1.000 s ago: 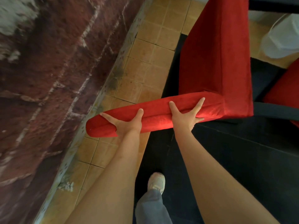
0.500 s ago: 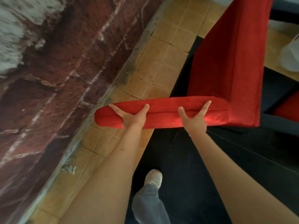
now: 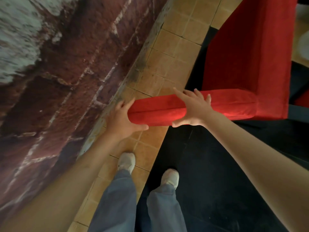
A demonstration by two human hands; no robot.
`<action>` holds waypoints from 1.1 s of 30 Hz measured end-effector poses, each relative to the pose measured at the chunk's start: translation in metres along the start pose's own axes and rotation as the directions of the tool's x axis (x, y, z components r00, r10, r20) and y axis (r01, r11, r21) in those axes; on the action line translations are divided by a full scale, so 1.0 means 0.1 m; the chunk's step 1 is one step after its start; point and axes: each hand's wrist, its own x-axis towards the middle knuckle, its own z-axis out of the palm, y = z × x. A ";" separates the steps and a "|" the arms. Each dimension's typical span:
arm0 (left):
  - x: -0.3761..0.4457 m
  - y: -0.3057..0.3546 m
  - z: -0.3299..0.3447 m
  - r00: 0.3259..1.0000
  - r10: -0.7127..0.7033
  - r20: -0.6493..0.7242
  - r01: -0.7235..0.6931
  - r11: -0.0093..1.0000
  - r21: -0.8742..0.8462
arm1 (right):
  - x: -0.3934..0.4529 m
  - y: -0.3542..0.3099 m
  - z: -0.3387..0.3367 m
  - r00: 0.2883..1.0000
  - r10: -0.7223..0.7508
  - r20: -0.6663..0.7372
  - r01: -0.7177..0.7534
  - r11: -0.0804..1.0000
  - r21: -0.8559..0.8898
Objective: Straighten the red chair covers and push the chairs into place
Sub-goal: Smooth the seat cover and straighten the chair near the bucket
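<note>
A chair in a red velvet cover [image 3: 247, 57] stands ahead of me on the right, seen from behind and above. Its top edge [image 3: 234, 106] runs left to right at mid-frame. My left hand [image 3: 122, 118] cups the left end of that edge, thumb below and fingers round the corner. My right hand [image 3: 194, 109] lies over the middle of the edge with fingers spread flat on top and thumb underneath.
A rough red-brown brick wall [image 3: 66, 72] runs close along my left. Tan floor tiles [image 3: 175, 56] lie between wall and chair. A black mat [image 3: 209, 173] covers the floor on the right, and my feet [image 3: 127, 162] straddle its edge. Another red chair part [image 3: 301, 101] shows at far right.
The view has shifted, and the chair back now lies further right. My left hand moved to the end of the top edge; my right hand went from pressing its rear face to lying over its top.
</note>
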 end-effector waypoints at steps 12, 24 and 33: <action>0.26 -0.24 0.02 0.985 0.169 0.019 -0.170 0.970 0.174 | 0.27 -0.17 0.14 0.996 0.085 0.033 -0.076 0.971 -0.225; 0.37 -0.27 -0.05 0.972 0.214 0.100 -0.234 0.935 0.265 | 0.35 -0.17 0.14 0.996 0.082 0.021 -0.072 0.953 -0.295; 0.37 -0.27 -0.07 0.967 0.213 0.139 -0.241 0.941 0.238 | 0.36 -0.17 0.13 0.997 0.074 0.016 -0.065 0.948 -0.310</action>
